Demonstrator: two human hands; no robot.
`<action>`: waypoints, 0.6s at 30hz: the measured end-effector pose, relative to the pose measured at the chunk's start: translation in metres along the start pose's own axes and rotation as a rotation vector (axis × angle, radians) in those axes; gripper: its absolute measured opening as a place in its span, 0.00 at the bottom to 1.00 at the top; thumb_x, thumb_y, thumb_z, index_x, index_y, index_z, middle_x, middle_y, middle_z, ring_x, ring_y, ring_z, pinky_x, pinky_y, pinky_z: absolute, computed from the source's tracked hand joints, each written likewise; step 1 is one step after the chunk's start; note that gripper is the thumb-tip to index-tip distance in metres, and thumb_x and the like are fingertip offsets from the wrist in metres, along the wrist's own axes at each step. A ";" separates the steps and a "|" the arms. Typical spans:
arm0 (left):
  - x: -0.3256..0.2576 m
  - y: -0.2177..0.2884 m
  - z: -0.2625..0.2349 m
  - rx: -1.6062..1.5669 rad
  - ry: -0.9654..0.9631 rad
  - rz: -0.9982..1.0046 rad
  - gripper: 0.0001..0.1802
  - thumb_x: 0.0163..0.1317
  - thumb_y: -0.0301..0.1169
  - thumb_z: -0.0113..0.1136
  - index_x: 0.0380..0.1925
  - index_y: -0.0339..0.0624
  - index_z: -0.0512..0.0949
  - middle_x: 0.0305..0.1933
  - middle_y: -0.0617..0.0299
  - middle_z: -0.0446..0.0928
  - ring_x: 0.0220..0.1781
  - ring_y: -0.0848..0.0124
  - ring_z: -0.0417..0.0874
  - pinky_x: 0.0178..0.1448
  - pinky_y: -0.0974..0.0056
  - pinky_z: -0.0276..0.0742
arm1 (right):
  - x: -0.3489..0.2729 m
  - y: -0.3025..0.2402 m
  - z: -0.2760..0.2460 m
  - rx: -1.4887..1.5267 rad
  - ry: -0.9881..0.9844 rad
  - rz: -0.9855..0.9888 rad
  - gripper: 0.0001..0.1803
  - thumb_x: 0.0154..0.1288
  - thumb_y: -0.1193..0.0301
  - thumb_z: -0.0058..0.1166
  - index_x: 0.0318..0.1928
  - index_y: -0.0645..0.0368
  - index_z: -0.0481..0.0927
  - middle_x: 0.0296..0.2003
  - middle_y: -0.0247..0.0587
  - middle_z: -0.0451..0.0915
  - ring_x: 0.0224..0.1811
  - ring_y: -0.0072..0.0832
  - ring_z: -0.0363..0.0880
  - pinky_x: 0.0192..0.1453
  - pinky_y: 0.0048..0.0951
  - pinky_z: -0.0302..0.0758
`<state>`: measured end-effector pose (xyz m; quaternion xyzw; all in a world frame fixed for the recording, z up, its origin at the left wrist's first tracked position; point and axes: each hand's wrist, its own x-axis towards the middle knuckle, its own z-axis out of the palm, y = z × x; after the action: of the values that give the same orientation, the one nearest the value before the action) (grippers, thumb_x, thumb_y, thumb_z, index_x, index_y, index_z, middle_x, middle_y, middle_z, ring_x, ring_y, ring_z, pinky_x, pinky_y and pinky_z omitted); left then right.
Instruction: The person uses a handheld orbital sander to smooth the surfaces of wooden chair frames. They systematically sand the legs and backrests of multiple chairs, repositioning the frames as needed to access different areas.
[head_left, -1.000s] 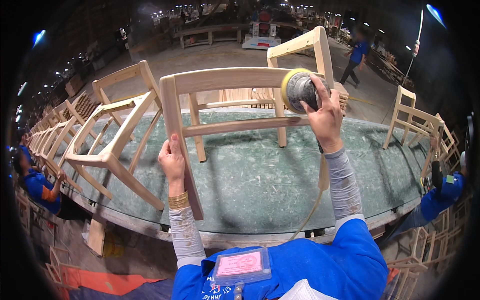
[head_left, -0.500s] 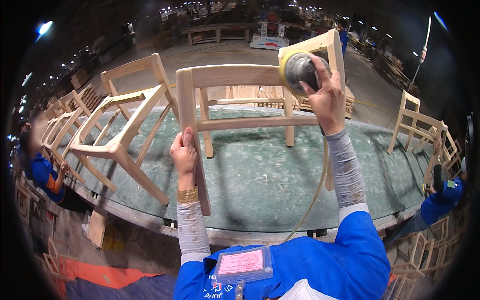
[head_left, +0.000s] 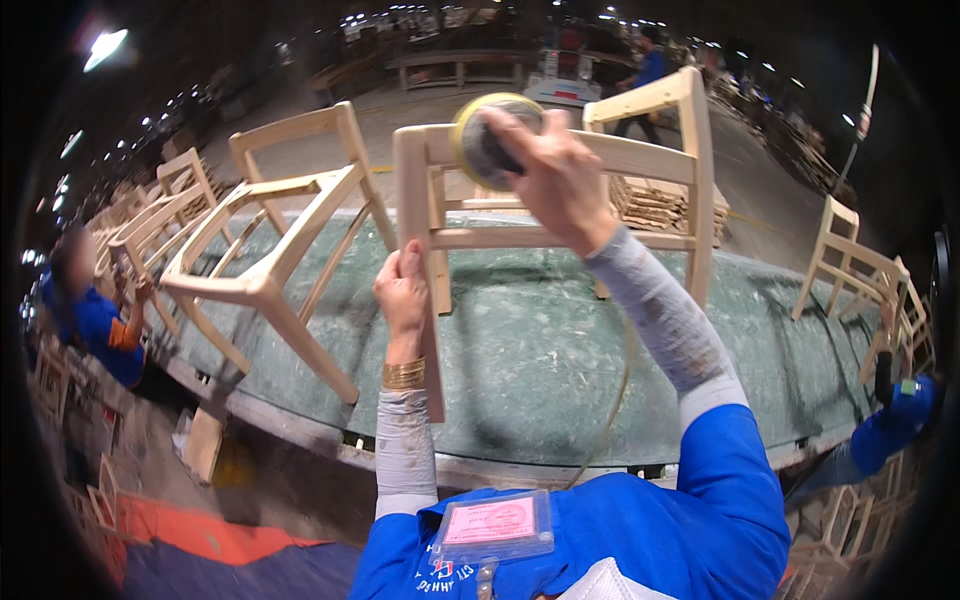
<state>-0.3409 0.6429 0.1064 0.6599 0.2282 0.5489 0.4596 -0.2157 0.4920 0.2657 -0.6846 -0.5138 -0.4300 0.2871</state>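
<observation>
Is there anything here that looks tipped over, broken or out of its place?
One thing: the unfinished wooden chair left of the left hand lies tipped on the green table, legs pointing sideways. The chair frame under the right hand and round sander shows no damage.

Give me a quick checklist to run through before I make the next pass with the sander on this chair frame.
1. Left hand grips the near leg of the chair frame: ok.
2. Right hand holds the round sander firmly: ok.
3. Sander pad flat against the top rail: cannot tell, the hand hides the contact.
4. Hose hangs free below the right forearm, not caught on the frame: ok.
5. Second chair on the green table stands apart from the one held: ok.
6. Co-worker in blue at the table's left end, away from the sander: ok.
</observation>
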 end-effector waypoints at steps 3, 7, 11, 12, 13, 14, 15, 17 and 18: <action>0.004 -0.002 0.001 -0.018 -0.043 0.011 0.22 0.68 0.44 0.53 0.30 0.33 0.78 0.20 0.71 0.68 0.25 0.81 0.66 0.28 0.71 0.65 | 0.002 -0.006 0.011 0.013 0.042 -0.022 0.31 0.52 0.71 0.61 0.58 0.34 0.72 0.38 0.54 0.70 0.35 0.45 0.80 0.31 0.38 0.81; 0.005 -0.006 -0.009 -0.123 -0.079 -0.022 0.21 0.68 0.43 0.53 0.29 0.33 0.76 0.20 0.72 0.67 0.25 0.82 0.64 0.28 0.72 0.63 | -0.010 0.009 0.004 0.005 0.071 0.029 0.33 0.49 0.70 0.64 0.59 0.34 0.72 0.38 0.53 0.70 0.34 0.44 0.80 0.31 0.37 0.82; 0.006 -0.008 -0.009 -0.008 -0.026 0.070 0.21 0.68 0.43 0.53 0.27 0.33 0.76 0.20 0.72 0.66 0.25 0.81 0.63 0.27 0.72 0.63 | -0.031 0.048 -0.024 -0.060 0.027 0.185 0.38 0.46 0.66 0.68 0.61 0.33 0.69 0.38 0.53 0.71 0.31 0.44 0.81 0.31 0.39 0.81; 0.005 -0.006 -0.003 -0.015 -0.051 0.047 0.22 0.68 0.44 0.53 0.27 0.33 0.76 0.20 0.71 0.67 0.26 0.81 0.64 0.28 0.71 0.64 | -0.040 0.065 -0.031 -0.096 0.098 0.194 0.38 0.47 0.66 0.67 0.61 0.32 0.68 0.39 0.51 0.71 0.30 0.44 0.80 0.32 0.40 0.80; 0.003 -0.002 0.000 -0.019 -0.057 0.029 0.23 0.67 0.44 0.53 0.27 0.33 0.76 0.20 0.71 0.68 0.26 0.81 0.64 0.29 0.71 0.64 | -0.044 0.077 -0.040 -0.086 0.108 0.264 0.37 0.47 0.66 0.67 0.61 0.32 0.69 0.40 0.48 0.71 0.30 0.44 0.80 0.33 0.41 0.80; 0.002 0.002 0.004 -0.028 -0.069 0.016 0.23 0.67 0.45 0.54 0.27 0.32 0.76 0.20 0.70 0.69 0.26 0.81 0.65 0.29 0.71 0.65 | -0.047 0.087 -0.048 -0.137 0.140 0.281 0.37 0.47 0.67 0.67 0.60 0.32 0.69 0.40 0.47 0.71 0.29 0.45 0.79 0.33 0.40 0.80; 0.001 0.003 0.004 -0.028 -0.056 0.016 0.23 0.67 0.45 0.54 0.27 0.32 0.76 0.20 0.70 0.69 0.26 0.81 0.65 0.30 0.71 0.66 | -0.044 0.092 -0.052 -0.154 0.177 0.252 0.37 0.47 0.68 0.67 0.60 0.33 0.68 0.40 0.47 0.71 0.30 0.45 0.80 0.33 0.41 0.80; -0.001 0.005 0.002 -0.033 -0.036 0.017 0.24 0.67 0.46 0.54 0.28 0.32 0.77 0.20 0.69 0.71 0.26 0.81 0.66 0.30 0.71 0.66 | -0.040 0.094 -0.048 -0.142 0.180 0.219 0.37 0.48 0.68 0.67 0.60 0.33 0.68 0.40 0.48 0.71 0.31 0.46 0.80 0.33 0.41 0.80; 0.000 0.004 0.000 -0.014 -0.035 0.009 0.24 0.67 0.46 0.54 0.28 0.32 0.77 0.21 0.68 0.71 0.26 0.81 0.66 0.31 0.71 0.67 | -0.036 0.086 -0.045 -0.109 0.145 0.216 0.37 0.48 0.69 0.67 0.61 0.33 0.68 0.41 0.48 0.72 0.32 0.47 0.80 0.33 0.42 0.80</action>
<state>-0.3421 0.6406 0.1098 0.6671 0.2133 0.5408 0.4658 -0.1511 0.4118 0.2587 -0.7176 -0.3908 -0.4721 0.3307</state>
